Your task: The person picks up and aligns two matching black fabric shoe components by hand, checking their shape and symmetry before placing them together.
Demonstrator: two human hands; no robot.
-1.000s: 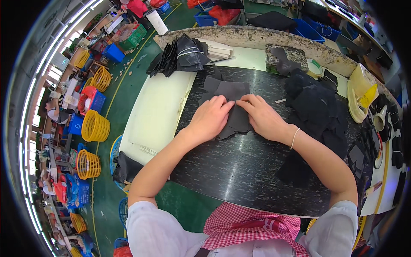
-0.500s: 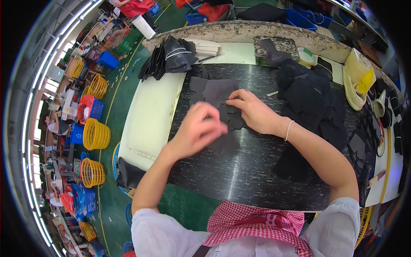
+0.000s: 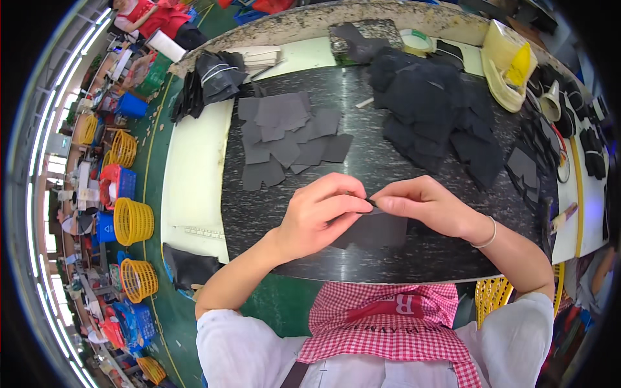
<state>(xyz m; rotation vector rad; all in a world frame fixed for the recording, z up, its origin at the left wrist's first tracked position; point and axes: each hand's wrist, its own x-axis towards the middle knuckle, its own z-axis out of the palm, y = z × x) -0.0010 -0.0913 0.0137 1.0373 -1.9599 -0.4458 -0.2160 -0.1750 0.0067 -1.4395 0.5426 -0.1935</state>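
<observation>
Close to the table's near edge, my left hand [image 3: 323, 212] and my right hand [image 3: 430, 205] meet fingertip to fingertip. Both are closed in a pinch on a dark grey material piece [image 3: 378, 231]; its top edge shows between the fingertips and its flat part shows below them. Beyond my left hand, several grey cut pieces [image 3: 284, 139] lie overlapping on the black tabletop [image 3: 291, 265]. A heap of black pieces [image 3: 420, 107] lies beyond my right hand.
A tied black bundle [image 3: 220, 74] stands at the far left beside a white board [image 3: 194, 168]. Tape [image 3: 416, 42], a cream container [image 3: 508, 71] and black strips [image 3: 540, 132] line the right side. A person in a red apron [image 3: 152, 16] stands far left.
Both hands have come nearer to me, away from the grey pieces, and now pinch one piece together. My left hand was blurred in the air before. The view has shifted.
</observation>
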